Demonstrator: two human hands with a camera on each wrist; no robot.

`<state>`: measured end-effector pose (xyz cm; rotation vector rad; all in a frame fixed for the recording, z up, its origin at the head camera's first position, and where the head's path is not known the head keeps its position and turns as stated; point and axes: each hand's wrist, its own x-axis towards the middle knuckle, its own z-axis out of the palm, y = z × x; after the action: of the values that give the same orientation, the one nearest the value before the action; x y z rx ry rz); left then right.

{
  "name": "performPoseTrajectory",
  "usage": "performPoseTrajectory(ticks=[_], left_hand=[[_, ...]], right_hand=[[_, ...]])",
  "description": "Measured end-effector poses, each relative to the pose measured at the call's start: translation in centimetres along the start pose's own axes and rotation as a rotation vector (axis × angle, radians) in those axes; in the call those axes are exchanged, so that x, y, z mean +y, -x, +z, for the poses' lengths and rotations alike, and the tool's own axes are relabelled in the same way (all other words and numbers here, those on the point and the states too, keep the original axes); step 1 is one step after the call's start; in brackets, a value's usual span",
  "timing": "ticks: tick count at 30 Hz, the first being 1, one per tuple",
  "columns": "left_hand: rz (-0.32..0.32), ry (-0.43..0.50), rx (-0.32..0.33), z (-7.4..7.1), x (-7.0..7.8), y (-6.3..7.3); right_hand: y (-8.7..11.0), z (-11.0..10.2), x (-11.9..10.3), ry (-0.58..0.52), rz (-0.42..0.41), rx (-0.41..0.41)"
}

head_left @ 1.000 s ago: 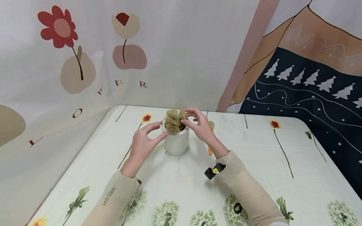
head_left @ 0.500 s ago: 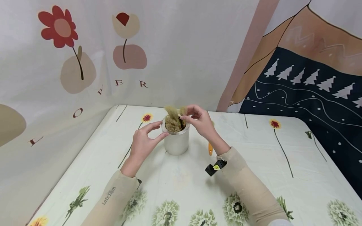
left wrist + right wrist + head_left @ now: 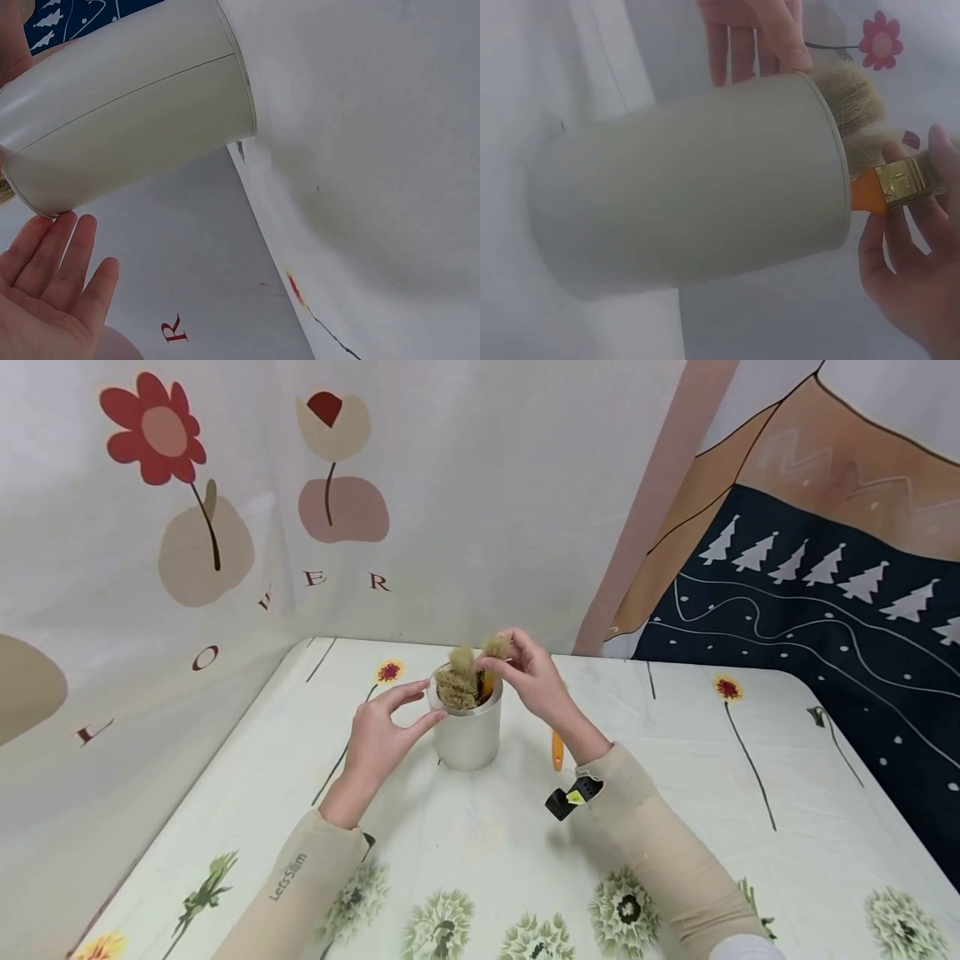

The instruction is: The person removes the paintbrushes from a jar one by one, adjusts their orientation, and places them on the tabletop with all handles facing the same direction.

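A white cylindrical container stands upright on the table with several brushes in it, bristles up. My left hand holds its left side at the rim, thumb in front; in the left wrist view, its nearly straight fingers touch the rim. My right hand is above the right side of the rim, pinching a flat paintbrush by its gold ferrule. Part of the brush's orange handle shows above the rim, and its lower end is hidden inside the container.
Another orange handle lies on the table right of the container, partly hidden by my right forearm. A floral cloth covers the table. Printed fabric hangs behind the back edge.
My right hand has risen slightly, lifting the paintbrush so its orange handle shows over the rim. Bristles of the other brushes shifted to the left. My left hand and the container stay in place.
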<state>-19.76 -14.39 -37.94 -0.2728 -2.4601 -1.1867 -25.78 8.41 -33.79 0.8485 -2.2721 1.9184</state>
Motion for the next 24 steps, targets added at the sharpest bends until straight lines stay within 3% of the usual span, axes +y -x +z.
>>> performPoseTrajectory(ticks=[12,24], left_hand=[[-0.011,-0.004,-0.001,-0.1,0.0,0.0],[-0.002,-0.010,0.001,0.0,-0.2,0.0]], right_hand=[[0.0,-1.6,-1.7,-0.018,-0.094,-0.029],[0.3,-3.2,-2.9,-0.040,-0.132,0.099]])
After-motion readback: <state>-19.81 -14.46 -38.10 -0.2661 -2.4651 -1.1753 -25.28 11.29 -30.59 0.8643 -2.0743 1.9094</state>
